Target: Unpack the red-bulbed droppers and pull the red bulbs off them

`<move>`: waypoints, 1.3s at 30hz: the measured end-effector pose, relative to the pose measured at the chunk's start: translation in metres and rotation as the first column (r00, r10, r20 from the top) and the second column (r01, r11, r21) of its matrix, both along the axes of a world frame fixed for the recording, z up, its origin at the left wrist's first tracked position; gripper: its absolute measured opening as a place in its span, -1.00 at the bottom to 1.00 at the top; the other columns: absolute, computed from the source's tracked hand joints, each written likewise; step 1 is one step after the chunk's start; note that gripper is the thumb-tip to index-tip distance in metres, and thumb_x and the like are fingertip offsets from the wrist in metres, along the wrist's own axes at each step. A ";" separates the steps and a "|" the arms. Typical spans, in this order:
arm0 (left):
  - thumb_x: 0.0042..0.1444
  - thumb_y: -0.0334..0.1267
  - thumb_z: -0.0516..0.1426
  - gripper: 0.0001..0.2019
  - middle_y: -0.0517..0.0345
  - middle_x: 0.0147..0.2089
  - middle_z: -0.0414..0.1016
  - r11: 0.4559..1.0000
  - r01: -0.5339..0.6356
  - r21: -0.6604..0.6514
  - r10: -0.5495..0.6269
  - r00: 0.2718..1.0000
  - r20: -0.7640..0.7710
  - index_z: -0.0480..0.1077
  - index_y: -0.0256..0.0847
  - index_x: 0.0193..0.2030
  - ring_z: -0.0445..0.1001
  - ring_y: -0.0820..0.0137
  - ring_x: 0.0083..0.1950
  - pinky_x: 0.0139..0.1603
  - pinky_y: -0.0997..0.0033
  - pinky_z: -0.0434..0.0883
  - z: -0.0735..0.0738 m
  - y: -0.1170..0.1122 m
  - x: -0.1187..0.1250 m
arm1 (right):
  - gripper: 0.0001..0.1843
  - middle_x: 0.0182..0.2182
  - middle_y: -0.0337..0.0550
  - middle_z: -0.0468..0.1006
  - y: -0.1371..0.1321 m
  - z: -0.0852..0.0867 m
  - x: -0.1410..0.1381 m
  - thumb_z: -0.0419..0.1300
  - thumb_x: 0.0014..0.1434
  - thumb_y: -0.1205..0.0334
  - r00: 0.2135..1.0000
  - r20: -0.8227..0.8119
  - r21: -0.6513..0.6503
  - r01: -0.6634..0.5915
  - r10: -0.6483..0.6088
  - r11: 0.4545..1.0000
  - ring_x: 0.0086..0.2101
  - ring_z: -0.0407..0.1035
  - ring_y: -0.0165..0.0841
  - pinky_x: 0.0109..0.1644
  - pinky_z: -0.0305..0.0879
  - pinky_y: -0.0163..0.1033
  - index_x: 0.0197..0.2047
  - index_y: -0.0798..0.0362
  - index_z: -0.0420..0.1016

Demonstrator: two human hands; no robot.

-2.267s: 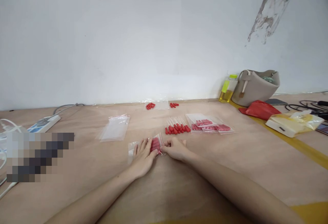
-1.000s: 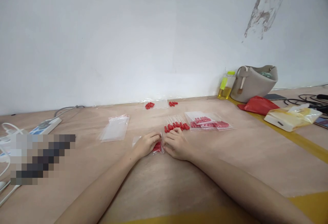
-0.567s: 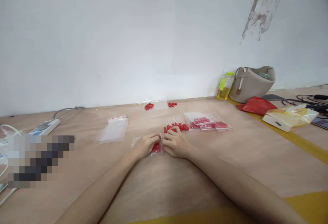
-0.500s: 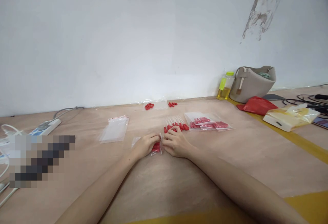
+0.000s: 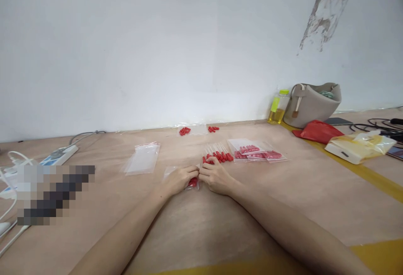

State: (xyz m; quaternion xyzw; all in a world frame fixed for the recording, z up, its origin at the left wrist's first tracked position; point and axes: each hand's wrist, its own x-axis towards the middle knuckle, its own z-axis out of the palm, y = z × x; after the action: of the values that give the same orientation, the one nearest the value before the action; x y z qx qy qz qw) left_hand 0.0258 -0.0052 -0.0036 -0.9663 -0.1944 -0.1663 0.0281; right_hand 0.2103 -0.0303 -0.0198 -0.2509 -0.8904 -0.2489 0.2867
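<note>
A small clear plastic bag with red pieces (image 5: 192,183) in it lies between my hands, mostly covered by them. My left hand (image 5: 180,179) is closed on the bag's upper edge with bent fingers. From the other side my right hand (image 5: 215,177) pinches the same edge, its fingertips meeting the left ones. Just beyond the right hand is a row of white sticks with red ends (image 5: 222,155). Another clear bag (image 5: 169,170) lies partly under the left hand. Several filled bags (image 5: 260,153) overlap to the right, and a stack of flat clear bags (image 5: 144,158) lies to the left.
Loose red pieces (image 5: 185,131) lie near the wall, with more red pieces (image 5: 213,129) beside them. At the right stand a bottle (image 5: 277,108) and a grey handbag (image 5: 313,106), near a red pouch (image 5: 318,131) and a yellow-white packet (image 5: 359,147). A power strip (image 5: 64,154) with cables is at left.
The fingers of both hands have come closer together along the bag's edge, and less of the red inside shows. The whole view has shifted slightly.
</note>
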 end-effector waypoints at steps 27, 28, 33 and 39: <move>0.13 -0.10 0.02 -0.44 -0.01 0.19 0.19 0.902 -0.222 -0.370 0.276 0.956 0.097 -0.04 -0.15 0.24 0.20 0.27 0.16 0.12 0.20 0.23 0.002 -0.022 -0.053 | -0.75 -0.38 -0.24 0.54 -0.011 0.004 -0.011 0.19 0.02 0.22 0.842 -0.462 -0.773 -0.227 -0.280 0.592 -0.37 0.36 -0.41 -0.24 0.23 -0.31 -0.18 0.00 0.47; 0.12 -0.10 0.02 -0.45 -0.01 0.16 0.22 0.894 -0.227 -0.387 0.292 0.949 0.117 -0.02 -0.14 0.23 0.25 0.27 0.12 0.09 0.21 0.26 0.000 -0.022 -0.053 | -0.71 -0.38 -0.24 0.54 -0.011 0.004 -0.011 0.21 0.00 0.20 0.844 -0.457 -0.776 -0.225 -0.280 0.589 -0.37 0.36 -0.41 -0.25 0.23 -0.31 -0.15 0.01 0.46; 0.12 -0.11 0.04 -0.54 0.01 0.07 0.33 0.891 -0.228 -0.394 0.320 0.929 0.186 0.11 -0.14 0.15 0.32 0.27 0.04 0.02 0.20 0.30 -0.006 -0.019 -0.051 | -0.30 -0.33 -0.23 0.51 -0.008 -0.005 -0.011 0.35 -0.20 0.14 0.792 -0.516 -0.767 -0.258 -0.326 0.588 -0.35 0.35 -0.40 -0.22 0.23 -0.27 0.03 0.07 0.23; 0.14 -0.15 0.03 -0.67 0.07 -0.06 0.41 0.923 -0.201 -0.328 0.280 0.936 0.214 0.24 -0.12 0.04 0.37 0.32 -0.06 -0.04 0.25 0.32 -0.002 -0.019 -0.048 | -0.57 -0.39 -0.28 0.49 -0.015 -0.004 -0.020 0.37 -0.28 0.16 0.766 -0.496 -0.775 -0.178 -0.409 0.607 -0.40 0.33 -0.42 -0.29 0.19 -0.30 -0.31 0.05 0.34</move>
State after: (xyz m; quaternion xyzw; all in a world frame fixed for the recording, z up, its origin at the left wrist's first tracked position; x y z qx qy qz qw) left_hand -0.0226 -0.0238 -0.0058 -0.8980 -0.3372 -0.2539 -0.1242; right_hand 0.1905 -0.0448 -0.0238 -0.4795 -0.7357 0.2472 0.4095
